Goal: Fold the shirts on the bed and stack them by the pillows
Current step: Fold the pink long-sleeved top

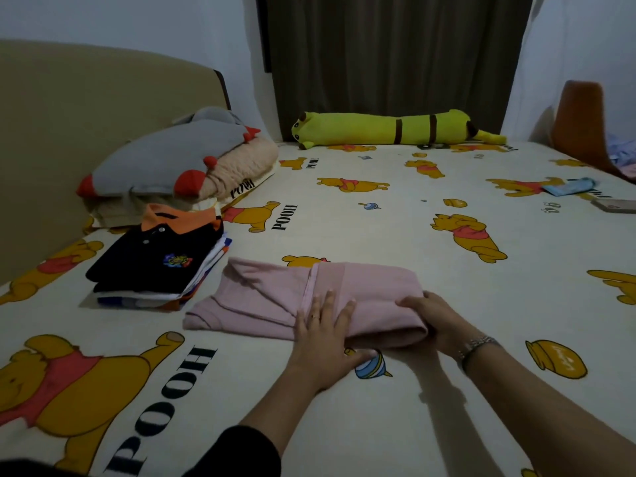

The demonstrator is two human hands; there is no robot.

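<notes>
Your left hand (321,325) lies flat on the pink shirt (303,299) in the lower middle of the frame, fingers straight and spread, pressing the cloth down on the bed (395,235). Your right hand (437,320) curls around the shirt's folded right end; its fingertips go under the fold, so how deep the grip goes is hard to tell. The shirt is partly folded, with a sleeve and the collar end spread out to the left.

Just left of it, close but apart, sits the stack of folded shirts (155,266), a black polo with an orange collar on top; the layers under it show only as thin edges, so you cannot count them. The stack lies just in front of the pillows (179,166) at the upper left.

At the far edge a yellow plush bolster (389,129) lies along the curtain. At the right edge a small blue cloth (569,185) and a flat object cut off by the frame stay unclear.
</notes>
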